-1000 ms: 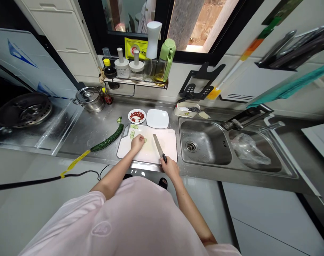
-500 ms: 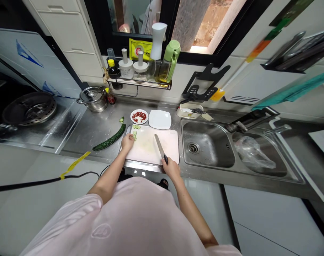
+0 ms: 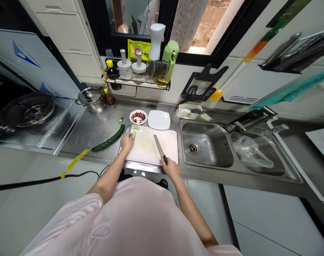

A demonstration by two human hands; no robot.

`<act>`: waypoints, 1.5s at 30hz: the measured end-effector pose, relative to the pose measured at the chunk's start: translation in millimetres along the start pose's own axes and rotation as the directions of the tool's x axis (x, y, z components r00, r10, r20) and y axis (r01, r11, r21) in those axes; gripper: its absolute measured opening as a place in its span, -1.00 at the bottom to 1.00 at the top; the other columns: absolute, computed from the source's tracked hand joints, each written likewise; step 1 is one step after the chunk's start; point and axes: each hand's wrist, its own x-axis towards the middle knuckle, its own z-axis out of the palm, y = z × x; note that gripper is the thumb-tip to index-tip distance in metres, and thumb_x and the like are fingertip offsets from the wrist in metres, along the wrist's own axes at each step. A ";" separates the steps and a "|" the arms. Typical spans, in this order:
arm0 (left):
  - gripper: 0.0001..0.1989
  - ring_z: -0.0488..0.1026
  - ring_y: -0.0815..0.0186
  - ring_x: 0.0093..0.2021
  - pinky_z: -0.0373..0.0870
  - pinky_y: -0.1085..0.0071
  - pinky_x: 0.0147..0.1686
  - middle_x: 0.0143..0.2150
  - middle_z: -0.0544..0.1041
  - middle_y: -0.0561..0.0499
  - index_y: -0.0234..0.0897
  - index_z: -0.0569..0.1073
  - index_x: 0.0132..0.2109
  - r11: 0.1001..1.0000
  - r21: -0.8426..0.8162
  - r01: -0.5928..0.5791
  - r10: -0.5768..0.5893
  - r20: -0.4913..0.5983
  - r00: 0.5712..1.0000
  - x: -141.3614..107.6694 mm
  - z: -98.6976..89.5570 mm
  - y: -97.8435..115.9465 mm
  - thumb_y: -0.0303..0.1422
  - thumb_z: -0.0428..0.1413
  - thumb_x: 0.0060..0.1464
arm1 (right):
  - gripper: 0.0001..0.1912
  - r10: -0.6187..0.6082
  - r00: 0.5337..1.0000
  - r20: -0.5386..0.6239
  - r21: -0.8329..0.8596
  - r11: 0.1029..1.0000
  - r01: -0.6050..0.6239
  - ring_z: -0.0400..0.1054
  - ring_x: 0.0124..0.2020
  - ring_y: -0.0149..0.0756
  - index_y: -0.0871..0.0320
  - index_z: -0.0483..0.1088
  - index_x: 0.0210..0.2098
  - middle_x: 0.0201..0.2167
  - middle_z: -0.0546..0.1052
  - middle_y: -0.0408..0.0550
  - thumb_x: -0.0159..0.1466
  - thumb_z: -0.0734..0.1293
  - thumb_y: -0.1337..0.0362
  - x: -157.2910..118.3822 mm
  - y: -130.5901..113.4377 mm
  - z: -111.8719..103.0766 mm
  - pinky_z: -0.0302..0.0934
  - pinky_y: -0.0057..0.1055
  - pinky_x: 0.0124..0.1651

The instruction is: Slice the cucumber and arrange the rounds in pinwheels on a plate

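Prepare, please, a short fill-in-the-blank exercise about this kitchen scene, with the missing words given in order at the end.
1. The right hand holds a black-handled ____.
2. The left hand is at cucumber slices on the ____ (left/right) half of the cutting board.
3. The round plate bears chopped pieces coloured ____.
4. The right sink basin contains a clear plastic ____.

Missing words: knife; left; red; bag.

Black-handled knife (image 3: 159,146) slanted over white cutting board (image 3: 143,153), round cucumber slices (image 3: 135,127) near board's left end
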 end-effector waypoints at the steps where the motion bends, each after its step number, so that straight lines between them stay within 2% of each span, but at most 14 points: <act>1: -0.77 0.39 0.28 -0.10 0.24 0.43 -0.10 -0.14 0.50 -0.03 -0.17 0.45 -0.08 1.000 -0.001 -0.011 0.011 -0.006 1.000 2.4 1.2 2.1 -0.36 0.06 0.08 | -0.54 -0.003 1.000 0.002 0.000 1.000 0.003 0.43 -0.13 -0.14 0.14 0.37 -0.09 -0.21 0.54 0.07 0.36 0.03 -0.02 0.3 0.1 -0.5 0.16 -0.37 -0.20; 8: -0.67 0.35 0.18 -0.01 0.22 0.32 -0.02 -0.04 0.45 -0.08 -0.14 0.43 0.03 0.993 0.047 -0.108 0.109 -0.008 0.994 26.6 8.8 22.8 -0.37 0.02 0.10 | -0.52 -0.016 1.000 0.017 -0.005 1.000 0.016 0.42 -0.11 -0.14 0.14 0.37 -0.07 -0.19 0.54 0.09 0.36 0.03 -0.04 1.5 0.1 -3.3 0.17 -0.37 -0.17; 14: -0.61 0.29 0.09 0.06 0.18 0.23 0.02 0.02 0.42 -0.15 -0.15 0.38 0.12 0.975 0.169 -0.146 0.134 0.080 0.988 45.6 7.5 40.5 -0.36 0.00 0.14 | -0.52 -0.013 0.999 0.034 -0.019 1.000 0.014 0.42 -0.11 -0.15 0.14 0.37 -0.06 -0.18 0.54 0.10 0.36 0.03 -0.04 3.1 0.5 -3.9 0.16 -0.38 -0.16; 18: -0.65 0.28 0.06 0.06 0.17 0.20 0.01 0.00 0.42 -0.18 -0.18 0.42 0.08 0.958 0.233 -0.165 0.138 0.128 0.982 53.7 7.3 44.6 -0.34 -0.02 0.16 | -0.54 -0.036 0.999 0.024 -0.016 0.999 0.036 0.42 -0.12 -0.14 0.13 0.37 -0.08 -0.20 0.54 0.09 0.36 0.03 -0.03 3.3 2.6 -3.1 0.15 -0.38 -0.17; 26: -0.70 0.29 0.08 0.05 0.18 0.22 0.00 0.01 0.42 -0.19 -0.21 0.45 0.02 0.951 0.243 -0.190 0.162 0.132 0.978 61.5 8.2 45.1 -0.38 -0.01 0.15 | -0.54 -0.043 0.999 0.016 -0.013 0.999 0.043 0.42 -0.12 -0.14 0.13 0.37 -0.09 -0.20 0.54 0.10 0.36 0.03 -0.03 5.0 4.8 -2.2 0.15 -0.37 -0.19; 30: -0.74 0.35 0.15 0.00 0.20 0.31 -0.03 -0.03 0.47 -0.15 -0.22 0.45 -0.03 0.972 0.177 -0.157 0.138 0.116 0.984 62.7 8.1 46.6 -0.40 0.02 0.14 | -0.54 -0.046 0.999 0.015 -0.012 0.999 0.046 0.42 -0.12 -0.15 0.13 0.37 -0.09 -0.19 0.54 0.09 0.36 0.03 -0.03 5.4 5.0 -2.0 0.14 -0.39 -0.20; 36: -0.82 0.44 0.27 -0.18 0.23 0.41 -0.18 -0.19 0.55 -0.05 -0.19 0.48 -0.17 0.998 -0.017 -0.054 0.055 0.073 0.996 56.0 14.8 47.6 -0.42 0.01 0.13 | -0.55 -0.040 0.999 0.018 -0.020 0.999 0.040 0.43 -0.13 -0.14 0.13 0.37 -0.11 -0.20 0.55 0.10 0.36 0.04 -0.03 8.0 5.8 -1.6 0.14 -0.38 -0.22; 41: -0.87 0.44 0.33 -0.27 0.24 0.46 -0.27 -0.31 0.55 0.04 -0.18 0.48 -0.21 0.975 -0.221 -0.010 0.041 0.138 0.990 38.8 22.7 53.5 -0.34 0.12 0.04 | -0.55 -0.062 0.998 0.020 -0.012 0.998 0.062 0.43 -0.14 -0.14 0.13 0.37 -0.11 -0.20 0.55 0.09 0.36 0.03 -0.03 9.4 6.2 -2.8 0.14 -0.38 -0.22; 45: -0.88 0.42 0.37 -0.34 0.23 0.48 -0.31 -0.38 0.53 0.07 -0.20 0.48 -0.25 0.959 -0.285 0.002 0.056 0.197 0.979 20.0 32.6 56.7 -0.37 0.14 -0.01 | -0.55 -0.063 0.998 0.023 -0.015 0.998 0.064 0.43 -0.14 -0.13 0.13 0.37 -0.11 -0.20 0.55 0.10 0.36 0.03 -0.03 8.7 5.7 -4.1 0.14 -0.38 -0.22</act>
